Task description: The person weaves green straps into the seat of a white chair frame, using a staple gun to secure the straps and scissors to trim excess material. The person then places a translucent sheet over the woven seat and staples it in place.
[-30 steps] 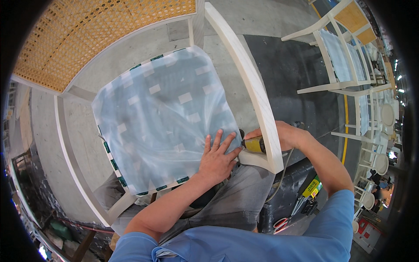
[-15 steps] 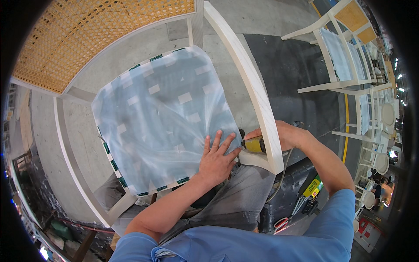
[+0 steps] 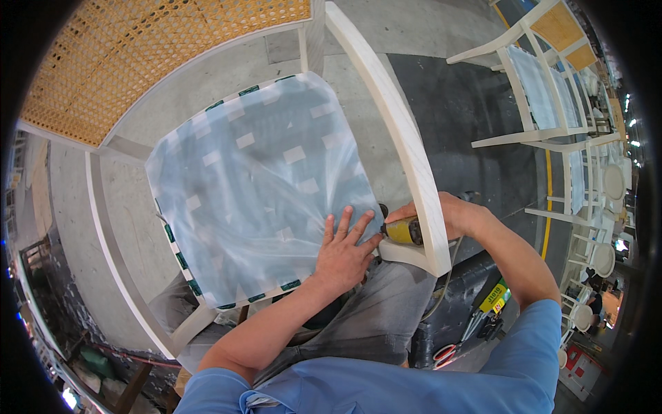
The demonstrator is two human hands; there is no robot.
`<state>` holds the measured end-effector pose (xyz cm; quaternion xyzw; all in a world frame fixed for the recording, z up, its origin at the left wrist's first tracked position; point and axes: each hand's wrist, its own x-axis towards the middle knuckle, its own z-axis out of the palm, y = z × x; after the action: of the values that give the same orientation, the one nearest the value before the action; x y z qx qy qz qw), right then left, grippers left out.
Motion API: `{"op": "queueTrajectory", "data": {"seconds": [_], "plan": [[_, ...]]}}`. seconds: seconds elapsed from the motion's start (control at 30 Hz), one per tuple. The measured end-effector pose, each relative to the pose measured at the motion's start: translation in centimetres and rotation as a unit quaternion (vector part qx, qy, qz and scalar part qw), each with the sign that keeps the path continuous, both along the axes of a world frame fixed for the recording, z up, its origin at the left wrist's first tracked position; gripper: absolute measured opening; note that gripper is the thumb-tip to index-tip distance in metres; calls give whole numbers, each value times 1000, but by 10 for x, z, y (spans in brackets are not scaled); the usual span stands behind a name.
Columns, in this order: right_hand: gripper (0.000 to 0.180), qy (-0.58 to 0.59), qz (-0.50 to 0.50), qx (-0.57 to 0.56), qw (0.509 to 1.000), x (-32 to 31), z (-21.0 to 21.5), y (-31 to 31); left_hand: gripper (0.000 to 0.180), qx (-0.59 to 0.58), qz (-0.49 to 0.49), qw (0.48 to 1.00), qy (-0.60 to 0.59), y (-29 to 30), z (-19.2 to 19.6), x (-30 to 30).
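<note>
My left hand [image 3: 344, 250] lies spread near the right front corner of a chair seat [image 3: 269, 186]. The seat carries a bluish clear plastic sheet, with pale squares showing through and green-and-white edges. My right hand [image 3: 452, 214] reaches around the outside of the pale wooden armrest [image 3: 403, 124] and grips a yellow-and-black hand-held power tool [image 3: 403, 231]. The tool's narrow nose is at the seat's right edge, beside my left fingertips. The armrest and my hand hide much of it, so I cannot make out its exact kind.
A woven cane backrest [image 3: 172, 55] rises at the far left. On the black padded surface [image 3: 455, 290] lie red-handled scissors [image 3: 445, 355] and a green-and-yellow package [image 3: 495, 298]. A thin hose [image 3: 447, 283] hangs below my right hand. Other pale chairs [image 3: 545, 96] stand along the right.
The chair and the tool have shifted very slightly to the right. Both hands keep their places on the seat and the tool.
</note>
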<state>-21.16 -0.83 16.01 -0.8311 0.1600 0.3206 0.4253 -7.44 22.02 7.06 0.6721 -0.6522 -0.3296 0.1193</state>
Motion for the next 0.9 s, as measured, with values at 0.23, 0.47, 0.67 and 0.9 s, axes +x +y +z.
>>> {"op": "queueTrajectory", "data": {"seconds": [0.23,0.47,0.67,0.9], "plan": [[76,11,1,0,1000,4,2,2,48,-8,1,1000,2,1,-1,1],[70,-5,51,-56,997,2,-4,5,46,-12,8,1000,19,0,0,0],[77,-1,54,-65,996,8,4,8,47,-19,10,1000,13,0,0,1],[74,-81,-100,39,991,-27,-10,-10,46,-116,52,992,19,-7,-7,22]]}}
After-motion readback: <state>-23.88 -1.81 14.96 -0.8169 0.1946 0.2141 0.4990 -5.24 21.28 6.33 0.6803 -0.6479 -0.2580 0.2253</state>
